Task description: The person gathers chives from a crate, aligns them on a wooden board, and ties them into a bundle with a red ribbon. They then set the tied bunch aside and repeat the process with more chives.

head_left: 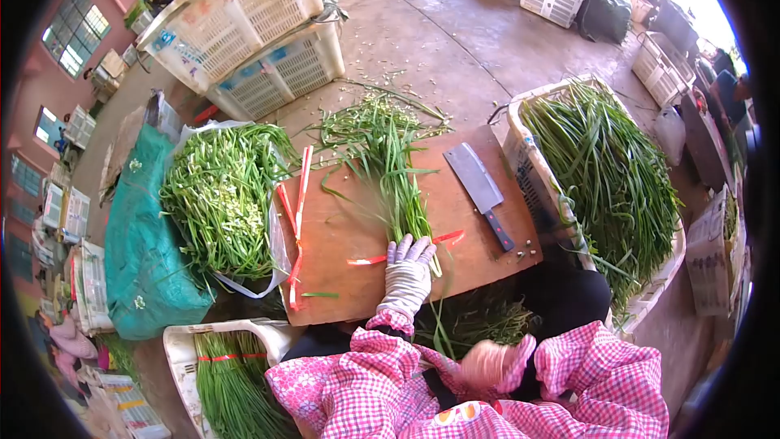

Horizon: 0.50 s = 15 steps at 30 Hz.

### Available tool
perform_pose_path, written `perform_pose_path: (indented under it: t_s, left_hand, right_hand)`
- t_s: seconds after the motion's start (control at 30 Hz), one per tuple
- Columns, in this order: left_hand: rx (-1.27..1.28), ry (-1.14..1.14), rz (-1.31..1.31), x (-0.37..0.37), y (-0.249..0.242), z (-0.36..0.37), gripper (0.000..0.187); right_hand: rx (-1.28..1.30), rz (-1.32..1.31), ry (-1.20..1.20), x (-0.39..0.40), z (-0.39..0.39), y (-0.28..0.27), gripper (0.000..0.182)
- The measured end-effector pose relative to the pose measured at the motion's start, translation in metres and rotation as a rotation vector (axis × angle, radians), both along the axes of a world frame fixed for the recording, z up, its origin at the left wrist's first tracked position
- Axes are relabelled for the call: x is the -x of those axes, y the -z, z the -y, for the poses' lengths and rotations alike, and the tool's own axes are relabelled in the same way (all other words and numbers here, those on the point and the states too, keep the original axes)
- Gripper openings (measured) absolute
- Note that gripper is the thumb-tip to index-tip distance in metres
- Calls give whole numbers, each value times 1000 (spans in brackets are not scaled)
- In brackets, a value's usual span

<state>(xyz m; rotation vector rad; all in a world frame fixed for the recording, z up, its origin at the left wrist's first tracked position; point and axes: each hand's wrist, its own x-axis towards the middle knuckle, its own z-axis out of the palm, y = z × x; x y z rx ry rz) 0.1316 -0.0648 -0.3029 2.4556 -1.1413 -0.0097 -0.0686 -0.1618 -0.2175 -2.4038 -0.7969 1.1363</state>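
A loose bunch of garlic chives [398, 187] lies lengthwise on a brown wooden board [341, 211]. My left hand [409, 268], in a pale knitted glove, rests on the bunch's near end with its fingers stretched over the stalks. Beneath the stalks a red tie strip [449, 237] runs crosswise and shows on both sides. My right hand [487, 366] is low over my lap, smeared by motion, its fingers unclear. A cleaver [475, 179] lies on the board's right side, handle toward me. More red strips [297, 232] lie along the left edge.
At the right a white crate [561, 195] is heaped with long chives. A bag of trimmings [223, 203] and a green sack [146, 252] stand left. Red-tied bundles [231, 382] fill a crate at lower left. Stacked crates [244, 24] stand ahead, with scraps on the floor.
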Motion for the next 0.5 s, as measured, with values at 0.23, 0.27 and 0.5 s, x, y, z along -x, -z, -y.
perform_pose_path:
  t_s: [0.23,0.27,0.5]
  left_hand:
    - [410,-107,176,20,-44,-23,35]
    - [506,-204,142,26,-50,-33,32]
    - [1006,-1103,-958,28,-31,-81,43]
  right_hand:
    - [-34,84,372,0,13,-27,23]
    - [-40,104,475,-10,26,-27,23]
    - [-281,191,1331,-71,56,11,37]
